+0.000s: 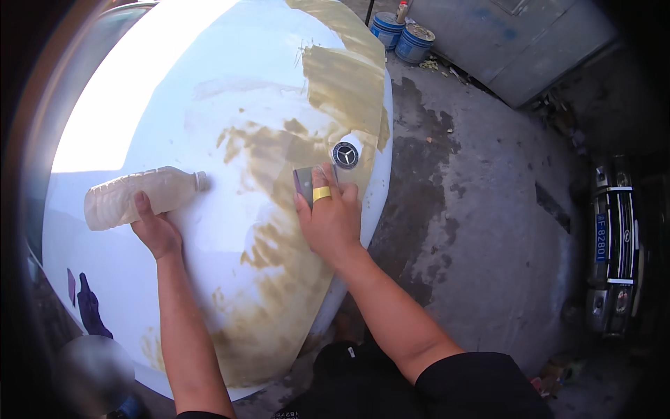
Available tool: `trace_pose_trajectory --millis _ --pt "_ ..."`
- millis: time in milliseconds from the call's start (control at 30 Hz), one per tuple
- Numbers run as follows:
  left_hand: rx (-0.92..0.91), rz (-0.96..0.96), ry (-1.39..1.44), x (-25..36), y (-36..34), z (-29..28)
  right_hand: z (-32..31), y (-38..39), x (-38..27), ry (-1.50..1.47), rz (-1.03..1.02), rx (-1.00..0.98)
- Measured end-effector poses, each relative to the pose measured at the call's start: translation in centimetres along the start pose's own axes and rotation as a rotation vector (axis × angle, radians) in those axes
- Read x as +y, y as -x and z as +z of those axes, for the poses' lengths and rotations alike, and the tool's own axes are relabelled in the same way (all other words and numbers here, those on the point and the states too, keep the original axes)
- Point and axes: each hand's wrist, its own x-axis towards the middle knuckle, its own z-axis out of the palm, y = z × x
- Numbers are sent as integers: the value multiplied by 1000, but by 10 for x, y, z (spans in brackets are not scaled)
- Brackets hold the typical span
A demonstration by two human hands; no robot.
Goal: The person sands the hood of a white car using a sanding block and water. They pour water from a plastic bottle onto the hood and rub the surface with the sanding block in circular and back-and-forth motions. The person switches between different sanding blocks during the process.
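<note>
A white car hood point(209, 167) with uneven tan-brown patches point(342, 84) fills the middle of the view. My left hand point(158, 232) is wrapped round a cloudy plastic bottle point(136, 199), tilted on its side with its neck to the right. My right hand point(335, 220) presses a grey sanding block point(304, 183) with a purple edge flat on the hood's tan area. Yellow tape circles one of its fingers. Just beyond those fingertips sits a round dark emblem point(345, 155). The block's underside is hidden.
Near the hood's left edge lie a dark purple glove-like cloth point(91, 307) and a small purple strip point(72, 286). Two blue buckets point(414, 43) stand by a grey metal panel point(516, 42). At far right, a parked vehicle's front point(615, 244) faces the stained concrete floor point(481, 209).
</note>
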Motion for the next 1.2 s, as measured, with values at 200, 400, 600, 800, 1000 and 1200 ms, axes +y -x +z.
trace_pose_trajectory --millis 200,400,600,800,1000,1200 --pt "-8 -20 6 1 4 13 -6 -44 21 -83 -124 71" --pt "-5 19 -7 0 -2 -5 -12 20 43 -73 -274 22" --pt "14 8 -24 1 1 9 -7 -10 40 -86 -322 67" --pt "29 21 -40 -1 -3 -5 -14 32 43 -62 8 19" --pt "-5 10 -34 -3 0 4 -17 -9 14 -42 220 69" --pt "-13 11 29 -4 -3 -3 -23 -6 15 -42 361 -13"
